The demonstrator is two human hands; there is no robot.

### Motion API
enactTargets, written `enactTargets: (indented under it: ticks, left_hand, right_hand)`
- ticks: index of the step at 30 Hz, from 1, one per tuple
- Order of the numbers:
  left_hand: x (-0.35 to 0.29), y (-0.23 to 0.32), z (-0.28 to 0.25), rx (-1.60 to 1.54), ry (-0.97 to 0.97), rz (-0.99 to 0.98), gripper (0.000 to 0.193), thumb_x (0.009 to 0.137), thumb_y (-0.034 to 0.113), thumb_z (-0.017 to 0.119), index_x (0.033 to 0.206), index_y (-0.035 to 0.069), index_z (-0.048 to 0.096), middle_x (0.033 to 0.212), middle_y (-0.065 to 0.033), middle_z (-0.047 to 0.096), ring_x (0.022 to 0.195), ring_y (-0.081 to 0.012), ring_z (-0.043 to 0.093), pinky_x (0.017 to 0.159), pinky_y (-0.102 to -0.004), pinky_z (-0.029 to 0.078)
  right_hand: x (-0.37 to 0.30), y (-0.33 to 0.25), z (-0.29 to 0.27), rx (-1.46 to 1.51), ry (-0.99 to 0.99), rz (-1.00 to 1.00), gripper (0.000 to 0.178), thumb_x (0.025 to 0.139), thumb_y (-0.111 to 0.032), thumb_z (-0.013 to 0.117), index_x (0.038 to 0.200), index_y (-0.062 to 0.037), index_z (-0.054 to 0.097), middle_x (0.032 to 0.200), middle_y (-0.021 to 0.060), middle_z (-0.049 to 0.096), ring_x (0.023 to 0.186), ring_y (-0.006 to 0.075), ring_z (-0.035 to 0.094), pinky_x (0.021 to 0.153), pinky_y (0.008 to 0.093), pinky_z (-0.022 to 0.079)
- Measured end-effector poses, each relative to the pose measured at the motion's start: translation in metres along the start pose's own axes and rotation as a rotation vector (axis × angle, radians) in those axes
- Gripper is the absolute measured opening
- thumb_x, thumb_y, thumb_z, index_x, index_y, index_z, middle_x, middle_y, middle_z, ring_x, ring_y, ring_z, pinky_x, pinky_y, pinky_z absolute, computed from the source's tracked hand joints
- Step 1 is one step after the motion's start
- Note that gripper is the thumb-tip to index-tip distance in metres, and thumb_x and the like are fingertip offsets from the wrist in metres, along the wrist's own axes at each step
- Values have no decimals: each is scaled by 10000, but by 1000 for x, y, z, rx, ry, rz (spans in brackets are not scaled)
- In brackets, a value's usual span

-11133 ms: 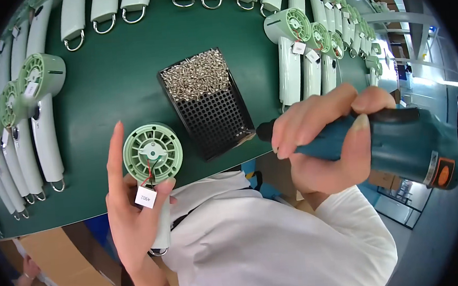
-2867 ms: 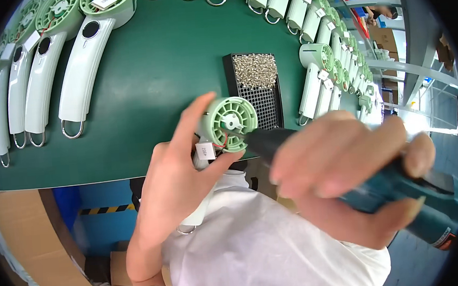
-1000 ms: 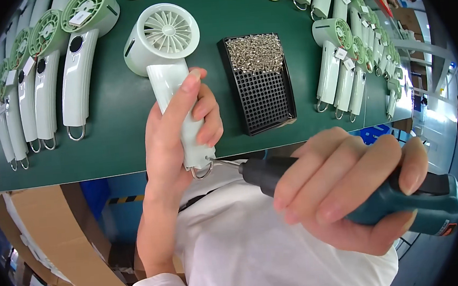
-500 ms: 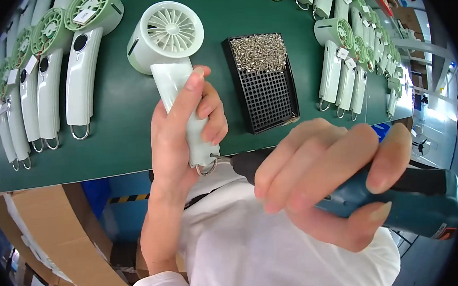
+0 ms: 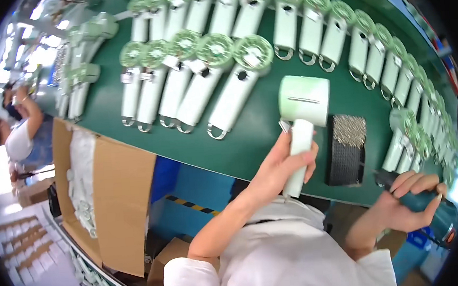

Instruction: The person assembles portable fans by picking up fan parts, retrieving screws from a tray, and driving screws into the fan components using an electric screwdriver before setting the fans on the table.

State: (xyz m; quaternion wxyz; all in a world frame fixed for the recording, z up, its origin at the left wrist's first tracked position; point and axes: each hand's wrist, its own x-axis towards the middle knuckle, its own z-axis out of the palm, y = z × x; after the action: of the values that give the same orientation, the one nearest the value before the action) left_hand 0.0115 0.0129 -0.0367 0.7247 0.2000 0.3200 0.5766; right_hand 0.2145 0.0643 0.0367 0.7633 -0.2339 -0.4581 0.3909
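Observation:
A pale green handheld fan (image 5: 304,98) is gripped by its handle in my left hand (image 5: 281,166), thumb across the handle. Its round head points away from me, with the slotted side showing. My right hand (image 5: 395,208) is wrapped round a teal and black electric screwdriver (image 5: 428,203) to the right, apart from the fan. The screwdriver's black nose points left, toward the lower end of a black screw tray (image 5: 344,168). Small silver screws (image 5: 349,130) are heaped in the far part of that tray; its near part shows rows of holes.
Rows of similar fans (image 5: 236,97) lie along the green table (image 5: 187,151), left, far and right. An open cardboard box (image 5: 121,198) with white lining and fan parts stands left below the table edge. Another person (image 5: 20,136) sits at the far left. A blue crate (image 5: 419,238) is at lower right.
The screwdriver has come away from the fan's handle end and moved right. The fan has been turned, so its head's side faces up. The view has swung left.

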Motion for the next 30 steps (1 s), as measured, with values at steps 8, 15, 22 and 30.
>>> enactTargets:
  ticks: [8,15,22,30]
  left_hand:
    - [-37,132,-55,787,685,690,609,934,86,597,1437,-92,304,1446,-186,399,1332,-224,392,1085,-307,330]
    - [-51,222,-145,1175,984,820,537,931,190,643,1349,-66,426,1195,-123,585,1057,-158,549,938,-295,425]
    - [-72,227,-228,1353,1093,515,630,893,254,681,1353,-96,428,1287,-202,555,1162,-226,534,994,-326,407]
    - [-58,224,-244,1615,1004,365,590,888,285,670,1347,-26,469,1196,-218,558,1132,-322,524,997,-381,403]
  right_hand:
    - [28,54,-68,-715,179,-60,144,970,-77,498,1051,39,471,623,53,518,542,124,498,647,243,452]
    - [32,55,-77,-724,217,-22,142,973,-119,481,897,-2,508,598,41,479,527,108,472,690,255,448]
    - [37,60,-63,-611,353,-19,156,947,-132,507,890,13,504,581,46,455,497,122,444,680,248,440]
    - [41,69,-73,-673,273,-84,197,963,-132,507,1027,54,504,610,41,463,496,114,441,606,253,432]
